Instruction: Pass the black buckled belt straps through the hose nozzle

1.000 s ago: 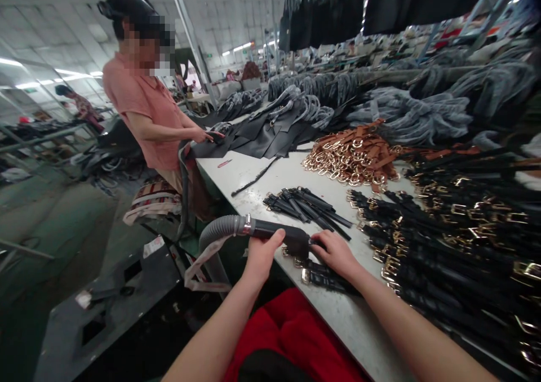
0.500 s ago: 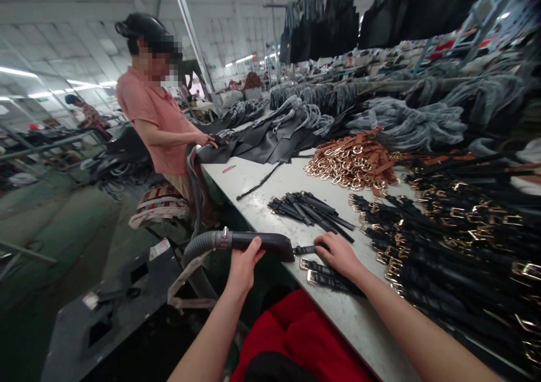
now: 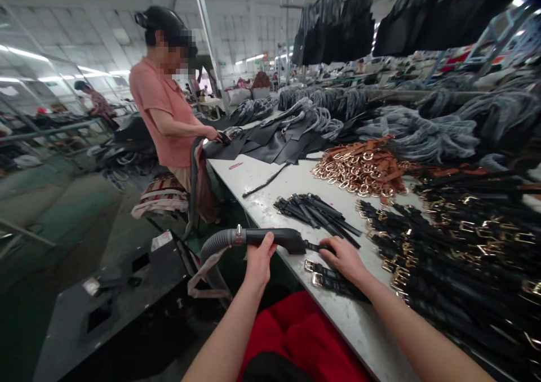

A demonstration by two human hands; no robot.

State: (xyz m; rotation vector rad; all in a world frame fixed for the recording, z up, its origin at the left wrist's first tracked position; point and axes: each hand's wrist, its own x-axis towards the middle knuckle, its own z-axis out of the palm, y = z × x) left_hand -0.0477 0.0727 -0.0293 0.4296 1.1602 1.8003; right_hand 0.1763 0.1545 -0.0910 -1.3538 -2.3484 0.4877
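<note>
My left hand is wrapped round a black hose nozzle joined to a ribbed grey hose. In my right hand is a black leather buckle strap, pinched against the table. The strap's far end meets the nozzle's mouth, so its buckle is hidden. Just nearer to me, two black straps with metal buckles lie side by side, partly under my right wrist. A small pile of black straps rests beyond my hands.
The pale table also carries brown straps with gold rings and a large heap of black buckle straps. A co-worker in a pink shirt stands at its far left. A black box-like machine sits at lower left.
The strap's buckle end, just outside the nozzle before, is now hidden at its mouth. The nozzle has tilted slightly downward at its tip. The whole view has shifted a little.
</note>
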